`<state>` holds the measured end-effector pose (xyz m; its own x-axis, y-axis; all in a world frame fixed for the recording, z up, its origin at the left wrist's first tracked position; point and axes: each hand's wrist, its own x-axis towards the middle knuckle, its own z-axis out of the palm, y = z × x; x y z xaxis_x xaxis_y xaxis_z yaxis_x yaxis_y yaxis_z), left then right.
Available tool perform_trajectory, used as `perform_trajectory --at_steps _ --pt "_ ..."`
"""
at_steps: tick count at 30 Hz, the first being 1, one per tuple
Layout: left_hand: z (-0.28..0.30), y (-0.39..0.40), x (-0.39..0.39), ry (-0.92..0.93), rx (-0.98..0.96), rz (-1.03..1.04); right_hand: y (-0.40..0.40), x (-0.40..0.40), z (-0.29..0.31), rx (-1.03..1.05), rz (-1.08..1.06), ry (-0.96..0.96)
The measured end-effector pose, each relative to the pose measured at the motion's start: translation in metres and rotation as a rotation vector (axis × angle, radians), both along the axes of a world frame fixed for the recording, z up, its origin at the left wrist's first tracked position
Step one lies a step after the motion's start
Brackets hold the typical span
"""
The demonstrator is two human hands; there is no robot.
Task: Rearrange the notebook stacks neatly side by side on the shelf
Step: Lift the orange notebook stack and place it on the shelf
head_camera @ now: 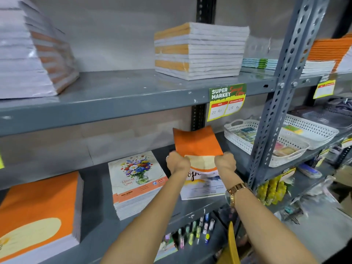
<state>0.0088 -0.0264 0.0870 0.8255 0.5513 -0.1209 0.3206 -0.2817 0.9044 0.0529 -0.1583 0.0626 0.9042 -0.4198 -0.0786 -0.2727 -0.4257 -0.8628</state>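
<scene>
Two hands, the left hand (178, 163) and right hand (225, 161), are clenched on the side edges of an orange-topped paper notebook (198, 149), tilted up near the right end of the grey metal shelf (99, 221). Just left lies a flower-printed notebook stack (136, 180) marked "GOLD". On the upper shelf's front edge hangs a green-and-yellow price tag (226, 101) reading "SUPER MARKET", "20 Rs", "18 Rs".

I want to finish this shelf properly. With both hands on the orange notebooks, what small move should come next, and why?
Probably slide the orange stack, gripped by the left hand and right hand, a little left toward the flower-cover stack. A strip of bare shelf separates the two, and the orange stack's edges are not parallel to the flower-cover stack's, so squaring it as it moves should put them neatly side by side.
</scene>
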Motion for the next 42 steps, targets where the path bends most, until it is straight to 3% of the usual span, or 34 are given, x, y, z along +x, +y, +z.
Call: perform_trajectory --at_steps 11,14,19,25,32,38,42 --pt "0.037 0.138 -0.076 -0.089 -0.038 0.224 0.137 -0.064 0.050 0.125 0.166 -0.046" --pt "0.036 0.180 -0.109 -0.154 -0.125 0.287 0.184 -0.091 0.053 0.146 0.260 -0.025" --pt "0.027 0.243 -0.163 -0.071 -0.002 0.480 0.252 -0.128 0.044 0.174 0.398 0.008" --pt "0.003 0.304 -0.220 -0.056 0.046 0.544 0.318 -0.176 0.015 0.246 0.511 0.045" --pt "-0.028 0.337 -0.257 0.102 0.079 0.499 0.351 -0.202 -0.012 0.042 0.561 0.129" --pt "-0.039 0.333 -0.267 0.234 0.280 0.430 0.346 -0.208 -0.027 -0.107 0.603 0.118" --pt "-0.033 0.324 -0.255 0.265 0.491 0.387 0.345 -0.207 -0.019 -0.316 0.637 0.070"
